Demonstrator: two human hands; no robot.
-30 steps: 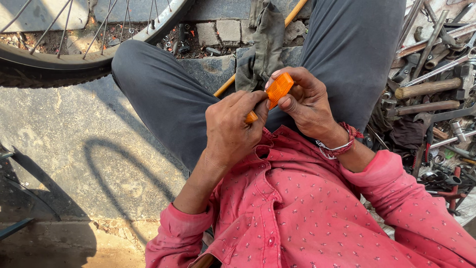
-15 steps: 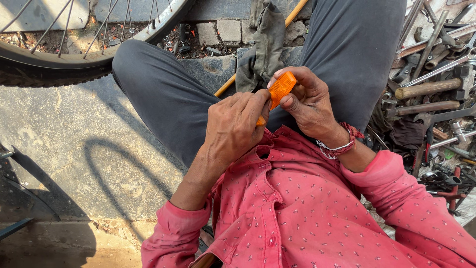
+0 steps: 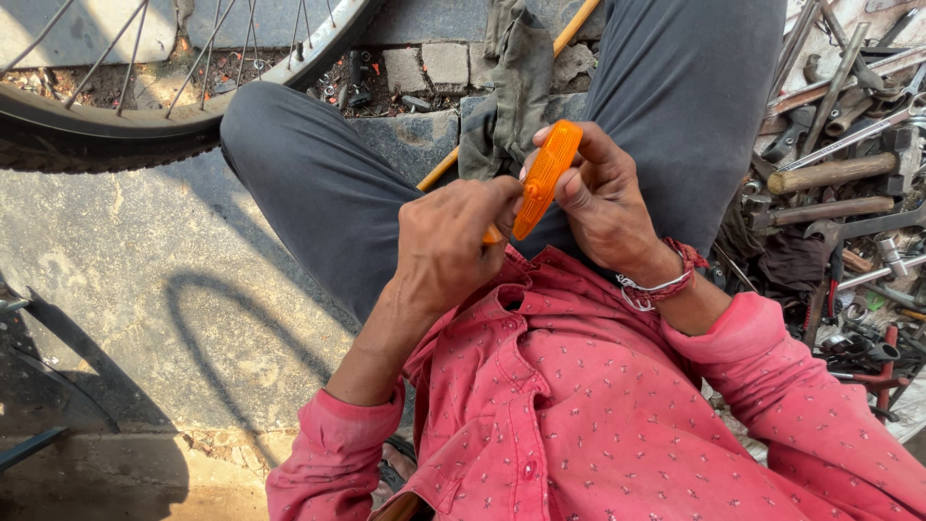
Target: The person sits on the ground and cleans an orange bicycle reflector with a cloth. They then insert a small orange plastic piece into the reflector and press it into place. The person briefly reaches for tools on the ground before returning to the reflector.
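Note:
An orange plastic reflector (image 3: pixel 542 181), long and ribbed, is held upright over my lap. My right hand (image 3: pixel 606 205) grips it from the right side, fingers wrapped behind it. My left hand (image 3: pixel 446 243) is closed on its lower end, thumb and fingertips pressing at the reflector's middle. I sit cross-legged in grey trousers and a pink patterned shirt. A red thread band and a metal bangle circle my right wrist.
A bicycle wheel (image 3: pixel 145 116) with spokes lies at the top left. A grimy cloth (image 3: pixel 511 82) and a yellow stick (image 3: pixel 569 24) rest by my knee. A heap of hammers, wrenches and metal tools (image 3: pixel 839 183) fills the right side. Concrete ground (image 3: pixel 125 280) on the left.
The reflector has turned more edge-on and upright. My left hand has slid slightly along its lower end. My right hand keeps its hold.

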